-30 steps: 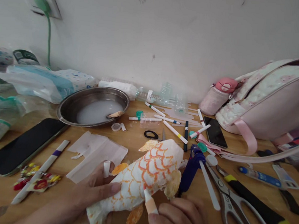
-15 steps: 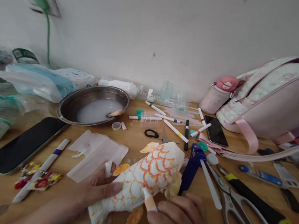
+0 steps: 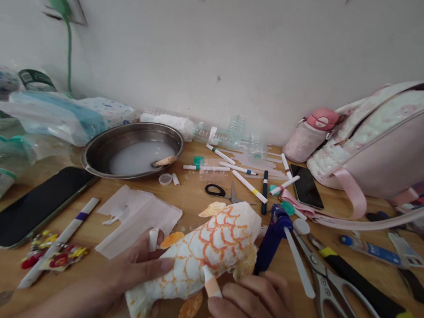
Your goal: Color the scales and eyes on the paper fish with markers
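Observation:
A white papier-mâché fish (image 3: 193,244) with orange scale lines and orange fins lies tilted at the front of the table. My left hand (image 3: 139,266) is closed around its tail end, thumb on top, with a white marker cap (image 3: 153,239) held by the fingers. In my right hand (image 3: 254,304) is a white marker (image 3: 212,287) with a pale orange band. Its tip meets the fish's lower side, among the scale lines. Part of the fish's underside is hidden.
A metal basin (image 3: 134,150) of cloudy liquid stands behind torn paper (image 3: 136,216). Right of the fish are a blue glue gun (image 3: 274,238), large scissors (image 3: 323,282) and black-yellow pliers (image 3: 364,288). Several markers lie behind small scissors (image 3: 227,194). A phone (image 3: 33,207) lies left.
Almost nothing differs. Both hands keep their hold, and the marker tip stays at nearly the same place on the fish.

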### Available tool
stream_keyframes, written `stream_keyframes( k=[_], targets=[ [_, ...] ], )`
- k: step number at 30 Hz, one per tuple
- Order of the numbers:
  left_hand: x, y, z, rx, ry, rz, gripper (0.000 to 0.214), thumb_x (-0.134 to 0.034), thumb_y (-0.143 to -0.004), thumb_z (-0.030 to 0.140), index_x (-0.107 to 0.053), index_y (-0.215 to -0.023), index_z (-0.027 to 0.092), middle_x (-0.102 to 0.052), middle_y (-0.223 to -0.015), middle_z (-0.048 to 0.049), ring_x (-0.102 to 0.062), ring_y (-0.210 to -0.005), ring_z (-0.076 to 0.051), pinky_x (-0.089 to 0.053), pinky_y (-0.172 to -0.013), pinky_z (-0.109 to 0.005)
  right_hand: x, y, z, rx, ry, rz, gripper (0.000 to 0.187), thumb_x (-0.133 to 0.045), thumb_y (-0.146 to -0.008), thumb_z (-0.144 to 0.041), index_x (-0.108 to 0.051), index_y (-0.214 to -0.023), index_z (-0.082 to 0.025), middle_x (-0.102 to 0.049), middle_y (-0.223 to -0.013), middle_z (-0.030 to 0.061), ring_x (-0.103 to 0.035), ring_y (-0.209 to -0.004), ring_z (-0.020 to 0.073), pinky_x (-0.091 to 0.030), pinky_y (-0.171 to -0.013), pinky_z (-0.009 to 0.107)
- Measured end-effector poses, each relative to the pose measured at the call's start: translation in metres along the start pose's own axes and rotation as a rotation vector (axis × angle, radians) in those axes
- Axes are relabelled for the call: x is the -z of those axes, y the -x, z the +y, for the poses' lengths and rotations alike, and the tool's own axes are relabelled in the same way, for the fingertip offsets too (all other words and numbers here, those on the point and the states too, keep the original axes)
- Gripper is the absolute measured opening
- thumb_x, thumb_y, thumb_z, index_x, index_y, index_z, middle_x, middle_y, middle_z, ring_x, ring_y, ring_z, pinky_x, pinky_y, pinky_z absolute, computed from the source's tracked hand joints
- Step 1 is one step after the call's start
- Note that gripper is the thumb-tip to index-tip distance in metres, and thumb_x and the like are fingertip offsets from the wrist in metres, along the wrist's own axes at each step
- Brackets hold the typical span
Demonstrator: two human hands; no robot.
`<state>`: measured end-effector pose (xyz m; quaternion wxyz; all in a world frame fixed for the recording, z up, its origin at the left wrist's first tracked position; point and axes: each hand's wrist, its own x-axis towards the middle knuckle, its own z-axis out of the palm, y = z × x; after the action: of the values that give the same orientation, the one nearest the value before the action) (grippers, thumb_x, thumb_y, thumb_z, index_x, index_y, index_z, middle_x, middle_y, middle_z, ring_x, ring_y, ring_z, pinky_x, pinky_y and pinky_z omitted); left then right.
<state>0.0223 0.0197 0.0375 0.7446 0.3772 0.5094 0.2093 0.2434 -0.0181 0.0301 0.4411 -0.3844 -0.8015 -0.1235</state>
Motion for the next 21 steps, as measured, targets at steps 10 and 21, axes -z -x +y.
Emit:
stream_keyframes(
  k=[10,21],
  targets=[
    [0.0026,0.0014,-0.0044,0.031,0.045,-0.008,0.048,-0.074,-0.076,0.055,-0.062,-0.114,0.028,-0.078,-0.102,0.0033,-0.068,-0.09,-0.022,-0.053,-0.074,-0.03,0.0001,-0.006,0.0038,0.012,0.027,0.026,0.018,-0.053,-0.096,-0.019,-0.063,-0.082,-0.022,-0.074,-0.065,-0.0091,-0.066,-0.057,0.0082,-0.043,-0.066,0.028],
    [0.0003,0.0033,-0.0048,0.021,0.153,-0.047,0.043,-0.078,-0.075,0.049,-0.066,-0.113,0.031,-0.077,-0.106,0.0067,-0.069,-0.092,-0.019,-0.051,-0.085,-0.028,0.0002,-0.006,0.0026,0.025,0.018,0.018,0.02,-0.051,-0.098,-0.02,-0.062,-0.081,-0.023,-0.073,-0.064,-0.0108,-0.065,-0.056,0.008,-0.041,-0.066,0.028]
  ],
)
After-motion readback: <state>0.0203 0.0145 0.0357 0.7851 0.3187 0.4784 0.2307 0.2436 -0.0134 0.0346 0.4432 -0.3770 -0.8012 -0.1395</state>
